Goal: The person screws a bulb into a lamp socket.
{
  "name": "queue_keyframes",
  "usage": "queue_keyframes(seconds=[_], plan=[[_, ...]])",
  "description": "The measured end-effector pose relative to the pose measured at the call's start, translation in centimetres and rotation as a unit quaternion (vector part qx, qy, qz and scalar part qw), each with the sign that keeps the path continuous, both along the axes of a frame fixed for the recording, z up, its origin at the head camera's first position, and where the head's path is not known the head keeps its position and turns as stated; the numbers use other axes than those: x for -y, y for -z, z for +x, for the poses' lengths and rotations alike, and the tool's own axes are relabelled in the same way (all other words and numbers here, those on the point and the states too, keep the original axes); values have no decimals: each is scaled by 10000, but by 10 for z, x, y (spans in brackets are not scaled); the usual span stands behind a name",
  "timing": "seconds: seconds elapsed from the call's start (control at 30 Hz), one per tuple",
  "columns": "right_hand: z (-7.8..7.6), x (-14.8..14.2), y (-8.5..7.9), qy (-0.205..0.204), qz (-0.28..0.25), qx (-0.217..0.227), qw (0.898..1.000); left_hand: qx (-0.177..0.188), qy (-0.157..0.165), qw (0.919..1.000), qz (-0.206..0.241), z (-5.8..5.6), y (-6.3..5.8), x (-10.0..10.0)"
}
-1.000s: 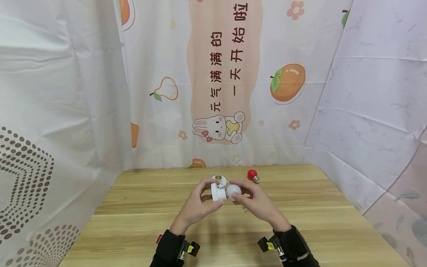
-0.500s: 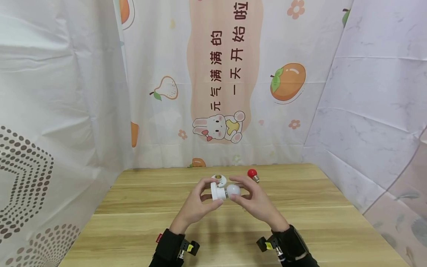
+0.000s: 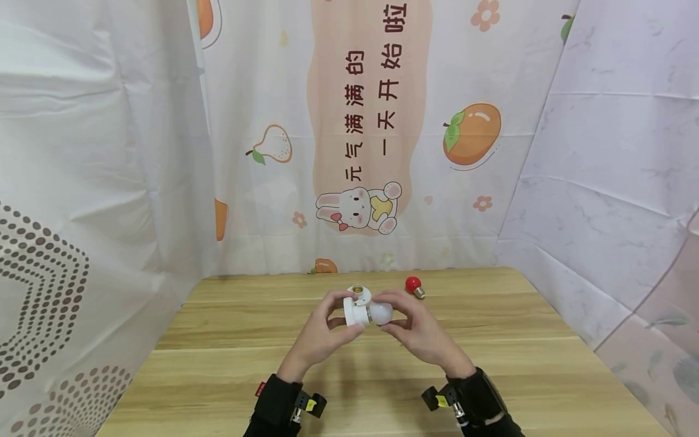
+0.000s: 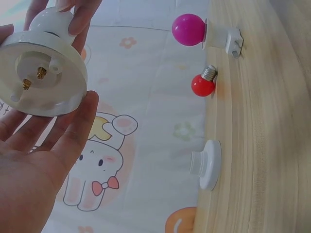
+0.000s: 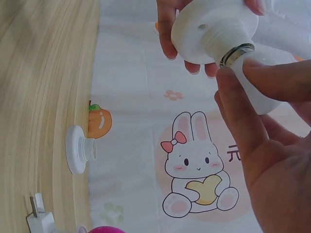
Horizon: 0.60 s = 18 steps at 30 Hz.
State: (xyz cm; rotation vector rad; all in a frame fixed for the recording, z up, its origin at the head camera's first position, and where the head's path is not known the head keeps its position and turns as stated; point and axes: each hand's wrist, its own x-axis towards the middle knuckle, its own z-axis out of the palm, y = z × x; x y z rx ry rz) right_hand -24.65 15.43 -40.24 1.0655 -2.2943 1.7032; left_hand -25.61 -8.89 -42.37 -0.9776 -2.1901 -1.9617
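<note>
1 rabbit-print curtain (image 3: 371, 139) hangs behind a wooden table (image 3: 491, 328).

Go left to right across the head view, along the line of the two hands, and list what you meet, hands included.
Left hand → white socket → white bulb → right hand.

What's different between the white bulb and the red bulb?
Colour: the white bulb is milky white; the red bulb is bright red.
Place: the white bulb is held off the table by the right hand; the red bulb lies on it.
Base: the white bulb meets a white socket, with only a metal band showing between; the red bulb's threaded base is bare.
Both have rounded heads and silvery metal bases.
</note>
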Motion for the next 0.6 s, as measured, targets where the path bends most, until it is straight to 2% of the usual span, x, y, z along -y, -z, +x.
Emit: queue_keyframes(seconds=[0.6], plan=[[-1, -1, 2, 220, 225, 209, 9993, -69, -30, 10000, -8, 0, 0, 0]])
